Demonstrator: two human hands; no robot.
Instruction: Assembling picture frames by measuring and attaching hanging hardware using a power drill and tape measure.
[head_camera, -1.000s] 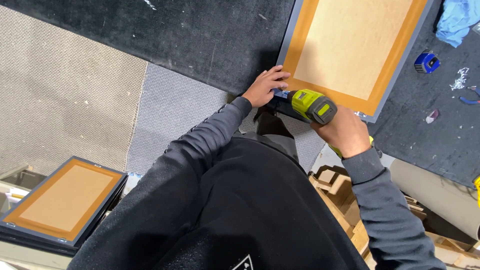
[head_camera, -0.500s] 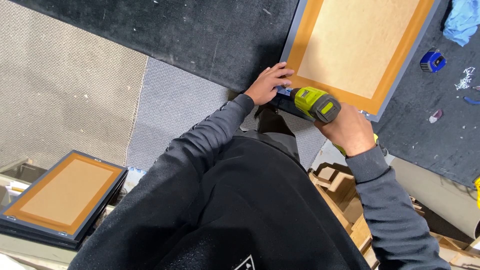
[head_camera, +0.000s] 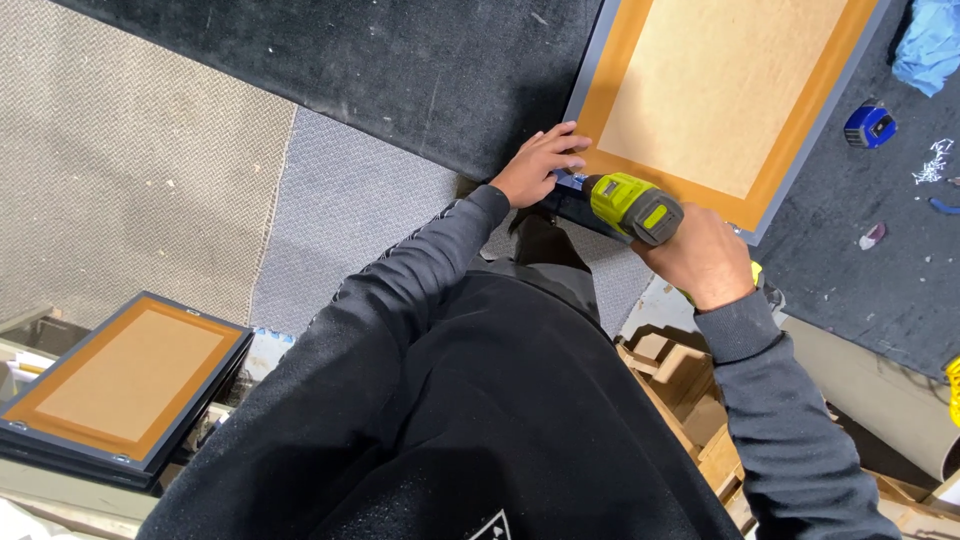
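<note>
A dark-framed picture frame lies face down on the black table, its brown backing board up. My left hand presses on the frame's near left corner, fingers curled at the edge. My right hand grips a yellow-green and black cordless drill, whose nose points left at that same corner beside my left fingers. The drill's tip is hidden between my hands.
A stack of similar frames sits at the lower left. A blue tape measure and a blue cloth lie on the table at the right. Cardboard and wooden pieces lie below my right arm. Grey carpet covers the floor.
The view has shifted slightly; both hands and the drill stay at the frame's corner, with my left fingers a little further onto the frame edge.
</note>
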